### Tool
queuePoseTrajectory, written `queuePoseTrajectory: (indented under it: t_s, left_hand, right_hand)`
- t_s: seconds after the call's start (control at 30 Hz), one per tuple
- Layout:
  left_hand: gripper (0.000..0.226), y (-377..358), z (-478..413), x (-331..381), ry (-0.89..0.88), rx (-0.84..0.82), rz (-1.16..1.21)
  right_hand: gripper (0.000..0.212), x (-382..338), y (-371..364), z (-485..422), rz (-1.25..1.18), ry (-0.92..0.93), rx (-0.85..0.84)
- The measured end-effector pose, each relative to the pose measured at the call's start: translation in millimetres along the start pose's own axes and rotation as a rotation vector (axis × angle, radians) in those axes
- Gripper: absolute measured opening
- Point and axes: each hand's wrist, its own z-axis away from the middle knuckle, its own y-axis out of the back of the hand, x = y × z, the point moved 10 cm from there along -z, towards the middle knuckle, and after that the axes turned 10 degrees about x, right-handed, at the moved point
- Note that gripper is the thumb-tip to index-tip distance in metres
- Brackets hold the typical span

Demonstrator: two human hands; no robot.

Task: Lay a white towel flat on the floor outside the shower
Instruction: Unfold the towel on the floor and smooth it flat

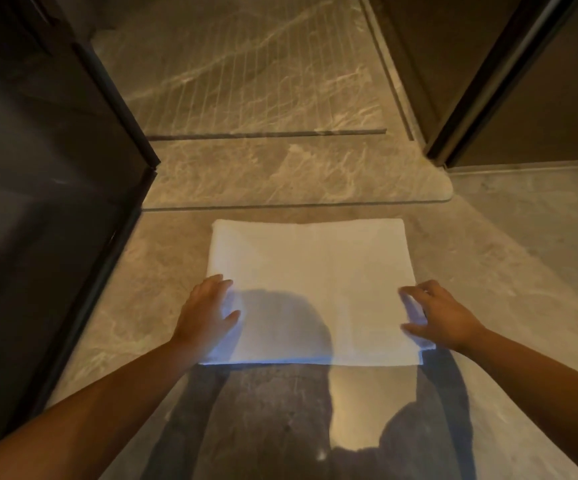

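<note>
**Open-fingered contact on both side edges of the white towel; nothing gripped**

At far left the dark glass panel stands apart from the cloth. The left hand lies on the towel's left edge with fingers spread. It presses and holds nothing.

The towel lies on the marble floor, near the shower sill, not touching it and roughly square to it. Its near edge shows stacked layers, so it appears to be folded.

The right hand rests on the right edge with fingers splayed and slightly bent. Blur limits certainty, but no pinch is evident. The near right corner looks slightly out of line.

Assessment: the step in hand is smoothing. Recommended:
- Sweep both palms outward together, with light pressure, since polished stone may let the cloth slide.
- Square the near right corner.
- Keep the far edge parallel to the sill.
</note>
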Motion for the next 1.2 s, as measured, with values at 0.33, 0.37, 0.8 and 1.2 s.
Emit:
queuePoseTrajectory:
  t_s: [0.33, 0.37, 0.8, 1.2]
  left_hand:
    - [0.077, -39.3, -0.6, -15.4, 0.063, -0.159, -0.036]
    - [0.077, -39.5, -0.9, -17.3, 0.059, -0.154, -0.027]
    - [0.076, -38.6, -5.6, -25.7, 0.044, -0.090, -0.087]
    - [0.075, -31.4, -3.9, -13.5, 0.039, -0.131, -0.091]
  right_hand:
    - [0.078, 12.2, -5.0, -19.3, -0.275, -0.163, 0.089]
    - [0.077, 14.4, -3.8, -23.3, -0.303, -0.182, 0.111]
    - [0.058, 32.0, 10.8, -52.0, -0.880, -0.485, 0.424]
    - [0.024, 14.5, 27.7, -42.4, -0.904, -0.465, 0.541]
